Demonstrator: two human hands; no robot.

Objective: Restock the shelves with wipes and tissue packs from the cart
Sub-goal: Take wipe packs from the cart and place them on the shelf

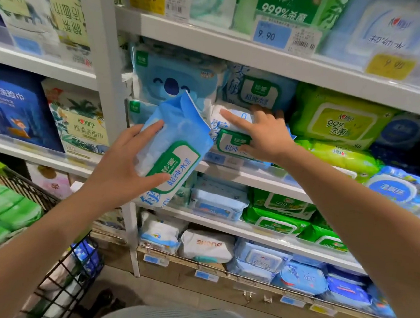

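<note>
We are standing before the shelves (pixel 214 45), which are carrying wipes in blue and green rows, while the cart (pixel 28 187) is waiting at our lower left with green packs (pixel 0 218) lying in it. We are holding a blue pack of wipes (pixel 179 145) tilted in the air just in front of the middle shelf, near the matching stack (pixel 227 141) it seems meant for. Our left hand (pixel 123 168) is gripping it from the side, thumb lying on the green label and fingers (pixel 153 127) wrapping the far edge, likely to steer it in. Our right hand (pixel 265 136) is resting flat on the stack, fingers spread and released, probably pressing it back and making room.
</note>
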